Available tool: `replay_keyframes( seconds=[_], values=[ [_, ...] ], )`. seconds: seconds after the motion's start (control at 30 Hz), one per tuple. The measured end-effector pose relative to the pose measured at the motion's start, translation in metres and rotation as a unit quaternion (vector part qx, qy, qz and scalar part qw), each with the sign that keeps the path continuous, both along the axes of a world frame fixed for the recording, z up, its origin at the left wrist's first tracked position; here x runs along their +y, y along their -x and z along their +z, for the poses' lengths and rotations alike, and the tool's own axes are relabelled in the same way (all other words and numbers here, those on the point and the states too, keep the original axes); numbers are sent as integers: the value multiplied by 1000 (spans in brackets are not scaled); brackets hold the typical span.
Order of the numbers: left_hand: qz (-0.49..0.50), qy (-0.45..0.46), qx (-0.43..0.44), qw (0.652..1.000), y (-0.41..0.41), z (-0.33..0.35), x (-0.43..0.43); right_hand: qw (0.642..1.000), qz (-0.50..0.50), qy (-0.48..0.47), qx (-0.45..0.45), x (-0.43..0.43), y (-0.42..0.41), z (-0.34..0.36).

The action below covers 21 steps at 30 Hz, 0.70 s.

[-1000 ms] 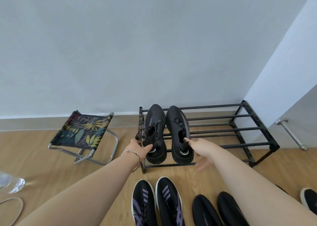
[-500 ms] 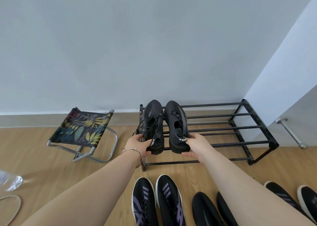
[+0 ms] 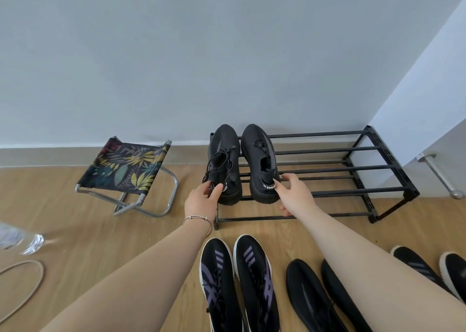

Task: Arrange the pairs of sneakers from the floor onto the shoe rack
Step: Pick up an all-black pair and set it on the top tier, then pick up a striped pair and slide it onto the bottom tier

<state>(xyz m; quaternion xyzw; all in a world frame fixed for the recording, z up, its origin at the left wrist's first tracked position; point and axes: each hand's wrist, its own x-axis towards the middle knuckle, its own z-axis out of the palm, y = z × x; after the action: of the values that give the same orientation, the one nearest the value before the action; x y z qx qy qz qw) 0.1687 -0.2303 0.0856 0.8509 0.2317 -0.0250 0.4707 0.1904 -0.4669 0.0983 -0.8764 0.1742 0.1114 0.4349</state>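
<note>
Sitting on the top bars at the left end of the rack (image 3: 353, 152), the black pair is resting toes to the wall and heels to the front, probably so the rest of the rack is staying free for the other pairs. The left sneaker (image 3: 224, 162) and the right sneaker (image 3: 261, 162) are lying side by side, nearly touching, their heels just overhanging the rack's front bar. The left hand (image 3: 201, 203) is reaching to the front of the rack, thumb and fingers half closed around the left sneaker's heel and loose laces; it is looking like a light pinch, though how firmly it is gripping I cannot tell. The right hand (image 3: 293, 196) is lying at the right sneaker's heel, fingers spread and only loosely curled, fingertips touching the heel tab and not clamping it. My judgement is that both hands are nudging the pair square on the rack and are about to let go. On the floor in front of the rack three more pairs are waiting: the purple-striped pair (image 3: 237, 281) directly before the rack's left end, the plain black pair (image 3: 310, 296) before its middle, partly hidden by the right forearm, and a white-soled pair (image 3: 428, 268) before its right end. A folding stool (image 3: 126, 167) is standing left of the rack, well apart.
</note>
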Motion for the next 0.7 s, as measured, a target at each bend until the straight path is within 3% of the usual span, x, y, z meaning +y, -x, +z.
replay_keyframes(
  seconds=[0.13, 0.23, 0.5, 0.7],
  values=[
    [-67, -83, -36, 994, 20, -12, 5, 993, 24, 52, -101, -4, 31, -18],
    [-99, -144, -27, 984, 43, -27, 6, 987, 74, 91, -107, -5, 57, -37],
    [-115, -133, 117, 977, 133, -88, 6, 960, 220, 144, 99, -4, 148, -108],
    [-52, -115, 262, 957, 197, -138, 12, 956, 189, 110, 197, -3, 200, -147]
  ],
)
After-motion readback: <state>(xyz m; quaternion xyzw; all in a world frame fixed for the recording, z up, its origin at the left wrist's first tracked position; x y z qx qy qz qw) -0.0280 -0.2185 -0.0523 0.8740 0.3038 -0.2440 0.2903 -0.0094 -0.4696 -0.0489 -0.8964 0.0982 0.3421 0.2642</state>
